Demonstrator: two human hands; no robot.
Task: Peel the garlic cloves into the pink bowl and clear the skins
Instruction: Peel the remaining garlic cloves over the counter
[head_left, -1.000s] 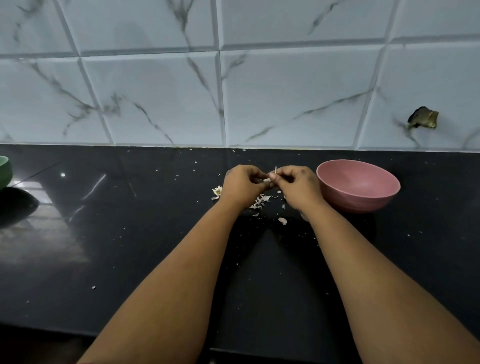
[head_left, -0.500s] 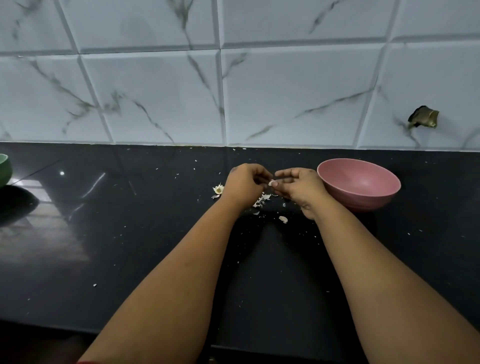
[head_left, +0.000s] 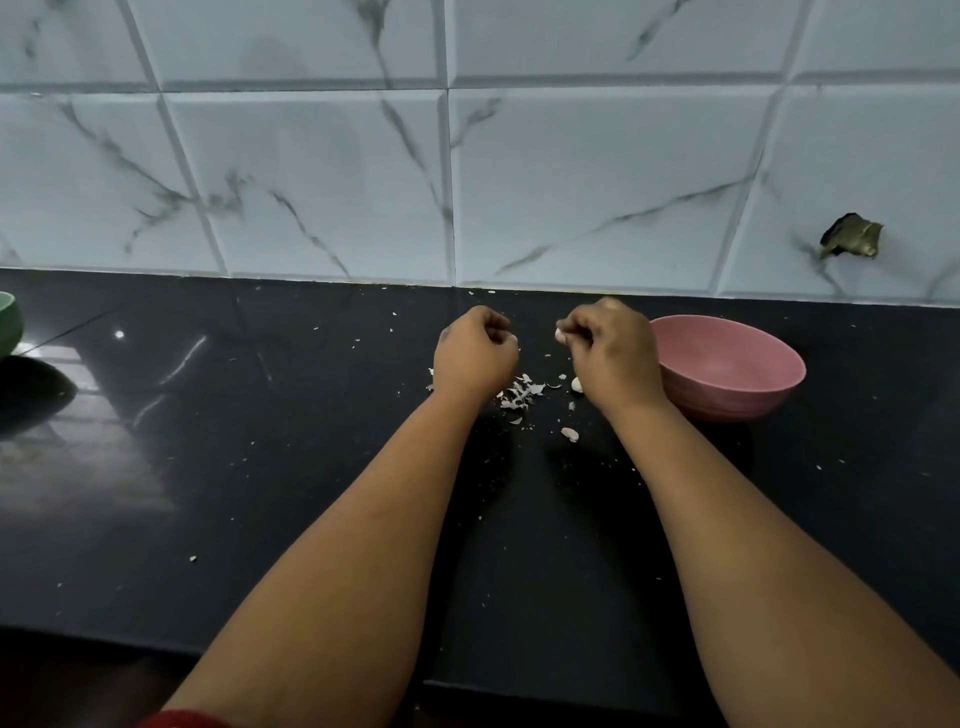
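A pale garlic clove is pinched at the fingertips of the right hand, which is held above the black table with its fingers curled inward. The pink bowl stands on the table just beside this hand, to its right, with part of the near rim hidden behind the hand; the right hand is plainly the nearer of the two to the bowl. The clove's long axis cannot be made out, as most of it is covered by the fingers. The left hand is held apart from the right, fingers curled into a loose fist; whether a scrap of skin is kept within it cannot be told. A small heap of skins lies on the table between and below the two hands, with a further pale piece nearer the person and another at the right wrist. It is judged that a short rightward carry over the rim is what the coming drop requires.
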